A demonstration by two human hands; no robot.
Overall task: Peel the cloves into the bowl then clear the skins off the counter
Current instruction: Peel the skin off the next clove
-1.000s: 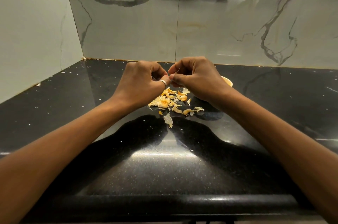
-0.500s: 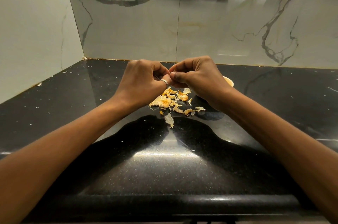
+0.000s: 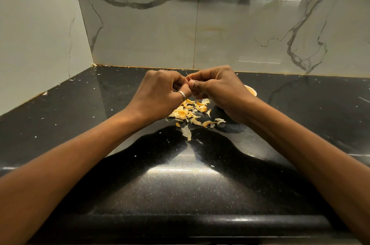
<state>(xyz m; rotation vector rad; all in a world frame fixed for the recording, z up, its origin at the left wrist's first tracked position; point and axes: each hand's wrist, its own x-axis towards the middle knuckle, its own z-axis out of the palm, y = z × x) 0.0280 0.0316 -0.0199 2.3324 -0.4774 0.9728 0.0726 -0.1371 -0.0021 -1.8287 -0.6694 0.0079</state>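
Left hand (image 3: 160, 94) and right hand (image 3: 220, 88): fingers curled, fingertips meeting above the glossy black speckled stone counter (image 3: 180, 184). Both pinch one small object, presumably a clove. It is hidden by the fingers; only a thin pale sliver (image 3: 187, 74) projects upward. Loose yellow-white papery skins (image 3: 190, 113) lie piled on the counter directly below the hands. Small pale round bowl (image 3: 251, 91) – just right of the pile, mostly covered by the right hand.

I see the left hand (image 3: 160, 92) and the right hand (image 3: 220, 88) meet with fingers curled, pinching a small piece (image 3: 187, 74) that is mostly hidden between them. Below them, skins (image 3: 190, 112) lie heaped on the black counter (image 3: 180, 184). A bowl (image 3: 251, 91) shows just behind the right hand.
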